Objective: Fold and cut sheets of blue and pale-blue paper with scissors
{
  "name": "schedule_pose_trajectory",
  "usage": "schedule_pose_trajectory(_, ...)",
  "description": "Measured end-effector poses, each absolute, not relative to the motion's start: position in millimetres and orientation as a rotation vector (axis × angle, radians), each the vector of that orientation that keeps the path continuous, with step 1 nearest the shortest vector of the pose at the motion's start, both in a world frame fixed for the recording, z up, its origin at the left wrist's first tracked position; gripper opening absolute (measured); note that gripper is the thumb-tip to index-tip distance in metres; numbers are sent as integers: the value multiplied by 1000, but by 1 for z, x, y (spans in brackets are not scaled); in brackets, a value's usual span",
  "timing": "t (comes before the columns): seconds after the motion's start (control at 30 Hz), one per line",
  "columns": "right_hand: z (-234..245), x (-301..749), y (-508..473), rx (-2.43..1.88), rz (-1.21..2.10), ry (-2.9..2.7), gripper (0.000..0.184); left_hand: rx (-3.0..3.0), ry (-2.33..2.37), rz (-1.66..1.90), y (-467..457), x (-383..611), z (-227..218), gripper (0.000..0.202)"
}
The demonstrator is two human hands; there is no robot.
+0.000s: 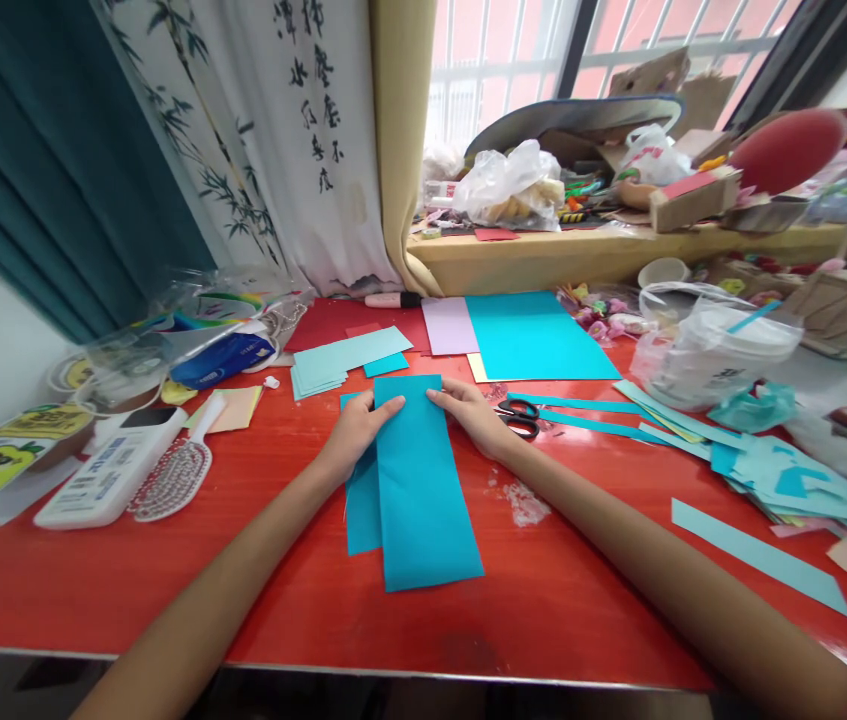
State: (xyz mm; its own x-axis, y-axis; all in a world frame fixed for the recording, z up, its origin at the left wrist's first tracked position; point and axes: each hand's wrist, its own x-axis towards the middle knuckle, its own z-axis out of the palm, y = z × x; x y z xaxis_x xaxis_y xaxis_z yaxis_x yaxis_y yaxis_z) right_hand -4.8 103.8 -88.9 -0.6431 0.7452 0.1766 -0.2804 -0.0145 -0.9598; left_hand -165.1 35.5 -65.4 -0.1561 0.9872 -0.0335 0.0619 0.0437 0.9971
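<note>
Between my two hands is a long strip of blue paper (419, 490), raised and tilted, its near end closest to me. My left hand (354, 432) pinches its left edge near the top, thumb in front. My right hand (468, 408) grips the upper right corner with the thumb on the front face. Behind it and to the left, a second blue strip (363, 510) shows in part; whether my left fingers also hold it is hidden. Black-handled scissors (519, 418) lie just right of my right hand. Beyond my hands are pale blue paper pieces (352, 352).
A large blue sheet (535, 335) and a lilac sheet (448, 326) lie at the back. Paper scraps (798, 475) pile up at right beside a plastic tub (738, 335). At left are a hairbrush (175, 480) and a white box-like device (112, 470). The red table's front edge (468, 675) is near me.
</note>
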Motion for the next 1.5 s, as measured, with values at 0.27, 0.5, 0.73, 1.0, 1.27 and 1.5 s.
schedule_pose_trajectory(0.27, -87, -4, 105, -610, 1544, -1579, 25, 1221, 1473, 1451, 38, -172, -67, 27)
schedule_pose_trajectory(0.5, -86, -3, 107, -735, 1230, -1634, 23, 1194, 1452, 1466, 38, -168, -68, 25)
schedule_pose_trajectory(0.73, -44, -5, 91, -675, 119, -2286, 24, 1254, 1417, 1408, 30, -159, -64, 23)
schedule_pose_trajectory(1.0, -33, -9, 78, -661, -309, -2543, 18, 1268, 1346, 1338, 21, -150, -54, 19)
schedule_pose_trajectory(1.27, -23, -2, 81, -800, -195, -2363, 21, 1247, 1319, 1159, 21, -149, -47, 16)
schedule_pose_trajectory(1.5, -10, 3, 82, -763, -323, -2269, 23, 1307, 1318, 1155, 15, -146, -39, 15)
